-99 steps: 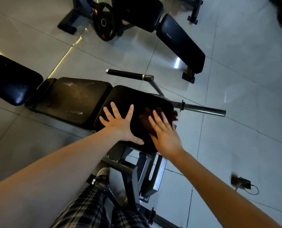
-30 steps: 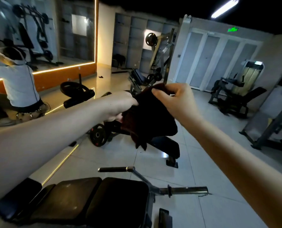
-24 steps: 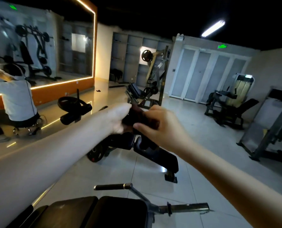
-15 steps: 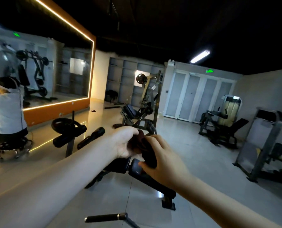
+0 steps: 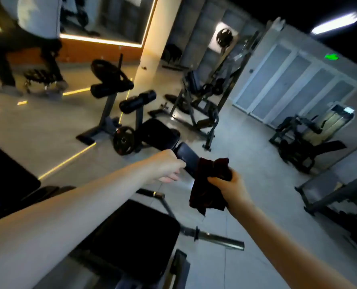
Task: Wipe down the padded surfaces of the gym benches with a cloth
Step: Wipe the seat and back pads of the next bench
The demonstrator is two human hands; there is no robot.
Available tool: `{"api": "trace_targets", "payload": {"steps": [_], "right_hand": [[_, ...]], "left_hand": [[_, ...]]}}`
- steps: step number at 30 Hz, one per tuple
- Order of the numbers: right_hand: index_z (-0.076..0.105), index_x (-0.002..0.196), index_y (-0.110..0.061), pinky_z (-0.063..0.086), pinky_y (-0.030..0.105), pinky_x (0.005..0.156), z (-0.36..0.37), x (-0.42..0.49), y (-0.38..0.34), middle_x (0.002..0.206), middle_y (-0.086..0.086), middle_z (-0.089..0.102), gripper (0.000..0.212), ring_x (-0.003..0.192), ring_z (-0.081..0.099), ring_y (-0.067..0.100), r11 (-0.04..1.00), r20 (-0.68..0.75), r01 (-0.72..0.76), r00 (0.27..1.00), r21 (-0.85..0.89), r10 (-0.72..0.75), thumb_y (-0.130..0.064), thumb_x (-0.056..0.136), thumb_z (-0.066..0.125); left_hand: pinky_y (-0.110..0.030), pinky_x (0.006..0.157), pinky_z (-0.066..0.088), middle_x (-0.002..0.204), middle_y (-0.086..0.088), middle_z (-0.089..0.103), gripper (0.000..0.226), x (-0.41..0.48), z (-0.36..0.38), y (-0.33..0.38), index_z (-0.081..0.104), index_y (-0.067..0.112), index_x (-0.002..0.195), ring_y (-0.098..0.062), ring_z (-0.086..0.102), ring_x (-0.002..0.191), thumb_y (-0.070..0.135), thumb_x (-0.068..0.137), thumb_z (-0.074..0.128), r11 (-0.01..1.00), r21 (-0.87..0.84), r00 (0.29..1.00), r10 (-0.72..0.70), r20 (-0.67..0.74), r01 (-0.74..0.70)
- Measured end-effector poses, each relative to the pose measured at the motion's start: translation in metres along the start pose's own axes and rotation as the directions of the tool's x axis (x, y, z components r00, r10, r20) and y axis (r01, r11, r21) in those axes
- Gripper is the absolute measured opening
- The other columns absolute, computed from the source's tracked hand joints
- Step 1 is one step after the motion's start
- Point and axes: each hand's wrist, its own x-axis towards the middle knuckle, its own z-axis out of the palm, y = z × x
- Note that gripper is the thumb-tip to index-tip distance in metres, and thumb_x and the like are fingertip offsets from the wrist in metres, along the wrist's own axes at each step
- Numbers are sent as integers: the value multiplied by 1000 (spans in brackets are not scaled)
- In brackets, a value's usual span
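At your far left lies a black bench pad (image 5: 4,174), with the wall mirror (image 5: 119,15) high above it. Your left arm reaches forward across the near bench, whose black seat pad (image 5: 131,236) sits under your forearm. Your left hand (image 5: 168,166) hangs in the air with its fingers loosely curled and nothing in them. Beyond it a weight plate (image 5: 123,140) stands on edge just beside the far bench (image 5: 160,132), whose long dark pad runs toward your hands. From here your left knuckles overlap the near end of that pad; whether they touch it you cannot tell.

Just right of that, the dark red cloth (image 5: 206,184) is up in the air between the two benches, resting on neither pad. Your right hand (image 5: 229,184) grips it by its bunched top, fingers wrapped tight round it, and the rest hangs loose below your fist. Lower down, a steel bar (image 5: 219,239) sticks out to the right from the near bench's frame. Farther right are pale panelled doors (image 5: 294,88) under a green sign (image 5: 331,56), and a dark weight machine (image 5: 306,140) on the tiled floor.
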Motion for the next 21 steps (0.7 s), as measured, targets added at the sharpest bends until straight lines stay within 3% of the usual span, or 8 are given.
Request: {"api": "trace_targets", "payload": {"steps": [2,3,5,8,11,14,17,21], "right_hand": [[60,116,-10,54,36,76,18,6,36,104,11,68,32,93,67,28,995,12,-83,996,-51,84,-1,86,66],[60,117,-8,53,36,77,28,7,57,105,11,67,33,95,66,29,989,11,-108,994,-101,110,-1,86,67],[60,110,-7,51,35,82,42,9,90,99,7,65,25,96,64,27,973,21,-96,995,-212,102,-2,87,66],[60,111,-10,46,29,75,67,9,136,86,0,60,20,87,61,20,893,95,30,995,-449,14,-5,91,59],[57,116,-16,50,37,65,92,11,173,92,8,64,29,80,62,30,639,306,300,946,-708,-104,-5,90,52],[60,122,-13,53,48,83,116,1,211,128,12,61,45,109,61,37,417,594,568,801,-710,-81,3,80,57],[58,125,-12,22,54,116,126,-8,229,151,14,37,49,143,28,32,436,635,595,769,-676,-65,-3,77,62],[44,134,-27,-11,50,117,123,-13,240,162,1,6,50,149,-8,24,437,586,534,810,-724,-21,-41,89,60]], "left_hand": [[-31,62,39,78,-17,52,17,11,-1,-50,55,6,92,-24,59,70,23,95,56,950,311,999,-33,-31,41],[-31,62,37,82,-18,54,25,15,1,-77,55,4,101,-26,59,75,28,94,59,900,429,996,-88,-8,82],[-34,79,46,115,-18,53,64,22,9,-125,36,3,136,-30,57,104,40,91,63,799,579,971,-233,50,162],[-50,115,24,159,-22,-2,108,30,31,-190,-1,13,154,-44,13,145,52,83,70,661,726,932,-354,81,188],[-60,117,0,155,-19,-31,127,41,52,-235,-18,20,153,-44,-16,145,57,75,75,574,806,916,-385,110,145],[-63,115,-8,152,-19,-37,142,55,68,-258,-25,20,150,-44,-26,142,63,65,79,515,850,908,-400,122,112],[-63,114,-10,151,-20,-39,150,67,74,-265,-32,19,146,-43,-31,140,65,59,81,485,870,903,-406,138,85],[-63,113,-12,147,-19,-45,155,76,73,-271,-39,20,142,-42,-37,137,67,56,81,482,873,891,-425,160,72]]}}
